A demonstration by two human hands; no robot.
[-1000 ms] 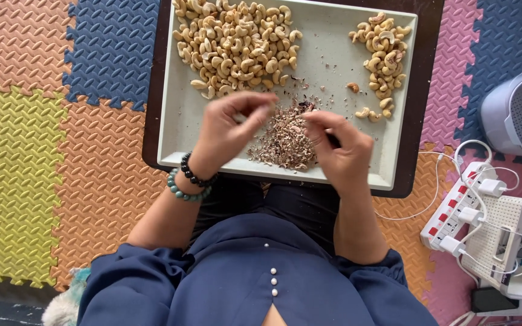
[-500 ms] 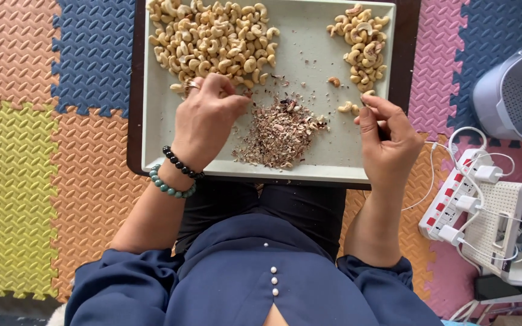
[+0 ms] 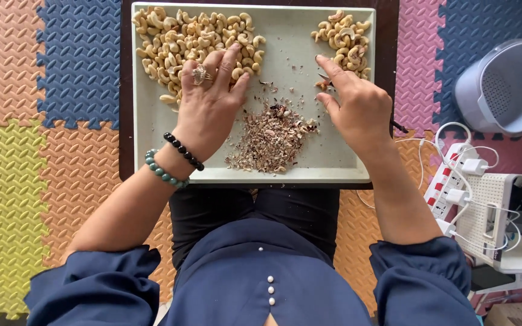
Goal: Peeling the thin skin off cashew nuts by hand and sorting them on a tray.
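A pale tray rests on a dark board over my lap. It holds a big heap of cashews at the back left and a smaller cashew heap at the back right. A pile of brown skins lies in the middle. My left hand, with a ring and two bead bracelets, lies with its fingers spread on the near edge of the big heap. My right hand points its forefinger at a lone nut beside the smaller heap. A small dark tool sticks out of its palm.
Coloured foam floor mats surround the board. To the right lie a white power strip with red switches, white cables, a white perforated box and a pale lilac bin.
Both hands left the skin pile and moved apart and away from me: the left one onto the big heap, the right one up beside the smaller heap. The view has shifted slightly.
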